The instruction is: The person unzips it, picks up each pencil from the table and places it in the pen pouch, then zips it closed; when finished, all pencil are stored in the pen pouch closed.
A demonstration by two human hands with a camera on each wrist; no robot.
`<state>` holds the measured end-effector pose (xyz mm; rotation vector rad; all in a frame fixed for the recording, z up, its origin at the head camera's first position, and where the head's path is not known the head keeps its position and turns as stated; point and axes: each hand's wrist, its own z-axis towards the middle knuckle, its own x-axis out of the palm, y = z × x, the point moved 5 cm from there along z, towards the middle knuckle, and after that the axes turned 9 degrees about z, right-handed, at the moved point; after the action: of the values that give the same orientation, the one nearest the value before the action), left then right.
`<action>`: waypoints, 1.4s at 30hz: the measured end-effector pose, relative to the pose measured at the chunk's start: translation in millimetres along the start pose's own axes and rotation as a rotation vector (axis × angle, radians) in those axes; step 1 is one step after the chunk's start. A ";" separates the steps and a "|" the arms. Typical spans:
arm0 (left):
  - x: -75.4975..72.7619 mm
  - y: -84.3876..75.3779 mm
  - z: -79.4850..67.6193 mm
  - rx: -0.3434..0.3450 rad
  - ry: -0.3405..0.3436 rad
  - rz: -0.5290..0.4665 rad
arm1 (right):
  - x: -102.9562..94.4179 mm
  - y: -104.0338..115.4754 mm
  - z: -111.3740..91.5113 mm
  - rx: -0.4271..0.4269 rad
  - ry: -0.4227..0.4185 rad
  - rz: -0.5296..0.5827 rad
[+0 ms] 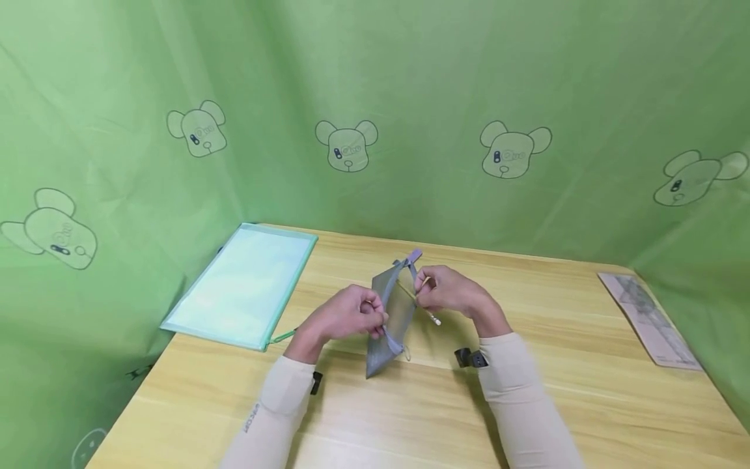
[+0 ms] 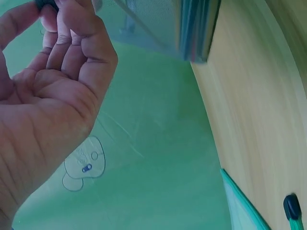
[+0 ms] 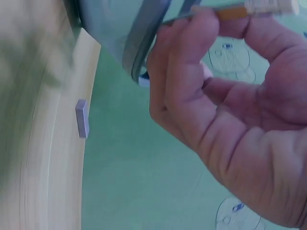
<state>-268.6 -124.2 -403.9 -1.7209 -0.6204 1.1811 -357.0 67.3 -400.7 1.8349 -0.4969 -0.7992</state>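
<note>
A grey mesh zip pouch (image 1: 382,357) is held upright over the table with its mouth spread apart. My left hand (image 1: 351,314) pinches one edge of that mouth between thumb and fingers. On the other side, my right hand (image 1: 450,291) pinches a yellow pencil (image 3: 232,12) close to the opposite edge. The pencil slants across the opening, its white eraser end sticking out toward me. Through the mesh in the left wrist view, long thin items show inside the pouch (image 2: 153,24); their kind is unclear.
A small purple block (image 1: 415,255) lies just behind the pouch. At left is a translucent zip folder (image 1: 240,283) with green edging and a green pull. A flat pinkish package (image 1: 650,322) lies near the right edge. Green curtain (image 1: 410,78) surrounds the wooden table (image 1: 375,423).
</note>
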 end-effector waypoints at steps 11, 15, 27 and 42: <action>9.3 -3.2 3.7 -0.020 0.028 -0.074 | 30.2 20.4 5.0 0.008 -0.201 -0.276; 8.8 -2.0 5.8 -0.038 -0.014 -0.095 | 33.1 26.8 3.2 -0.022 -0.262 -0.314; -0.8 2.9 7.9 -0.102 -0.181 -0.136 | 29.7 42.4 -8.5 -0.127 -0.257 -0.283; 2.0 5.7 9.7 -0.117 -0.173 -0.148 | 17.1 12.9 -0.1 0.081 -0.180 -0.093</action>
<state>-277.1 -121.2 -410.9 -1.6483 -0.9224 1.2161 -344.7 51.1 -393.8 1.8810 -0.5686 -1.0271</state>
